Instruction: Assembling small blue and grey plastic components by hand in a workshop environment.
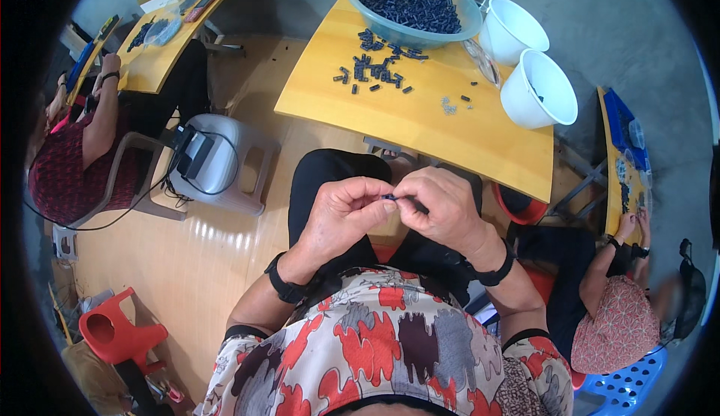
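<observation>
My left hand (346, 212) and my right hand (440, 204) meet above my lap, in front of the table's near edge. Between thumb and finger, the left pinches a small dark blue plastic part (388, 197). The fingertips of the right are closed against the same spot, and whatever they grip is hidden. Ahead on the yellow table (322, 90) lies a loose heap of similar dark parts (375, 69). To its right is a little cluster of tiny silvery pieces (448, 106), with a single dark part (466, 99) beside it.
A pale green basin (469, 22) full of dark parts stands at the table's far edge. Two white buckets (517, 30) (531, 108) stand at the right, near a clear plastic bag (480, 62). People work at tables on both sides. A grey stool (225, 157) stands left.
</observation>
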Demonstrator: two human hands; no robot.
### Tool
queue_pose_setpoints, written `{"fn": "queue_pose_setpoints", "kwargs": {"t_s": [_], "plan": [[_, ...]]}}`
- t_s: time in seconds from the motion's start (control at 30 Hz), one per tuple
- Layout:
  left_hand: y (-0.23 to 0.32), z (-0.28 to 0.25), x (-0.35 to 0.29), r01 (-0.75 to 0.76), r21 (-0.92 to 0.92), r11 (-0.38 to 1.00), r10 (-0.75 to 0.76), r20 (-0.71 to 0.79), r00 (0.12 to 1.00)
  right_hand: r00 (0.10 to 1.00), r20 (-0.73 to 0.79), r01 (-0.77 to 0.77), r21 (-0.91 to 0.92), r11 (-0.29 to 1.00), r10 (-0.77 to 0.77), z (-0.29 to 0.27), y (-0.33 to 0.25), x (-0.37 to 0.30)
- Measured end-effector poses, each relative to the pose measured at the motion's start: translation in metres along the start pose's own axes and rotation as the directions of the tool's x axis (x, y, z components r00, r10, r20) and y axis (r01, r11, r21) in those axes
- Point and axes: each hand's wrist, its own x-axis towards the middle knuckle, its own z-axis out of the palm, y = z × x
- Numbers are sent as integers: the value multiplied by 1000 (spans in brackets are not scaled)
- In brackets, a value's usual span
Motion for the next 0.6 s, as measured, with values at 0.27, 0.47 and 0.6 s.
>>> {"fn": "queue_pose_setpoints", "kwargs": {"t_s": [0.27,0.47,0.6], "plan": [[-7,-10,8,107,53,993,-106,-31,994,936,128,-338,78,938,327,-9,30,4],[-10,-11,15,87,-23,996,-88,-19,996,887,-34,-457,-195,868,460,-23,133,14],[-11,-14,19,113,22,993,-113,6,994,913,3,-373,-402,836,409,-18,176,24]]}}
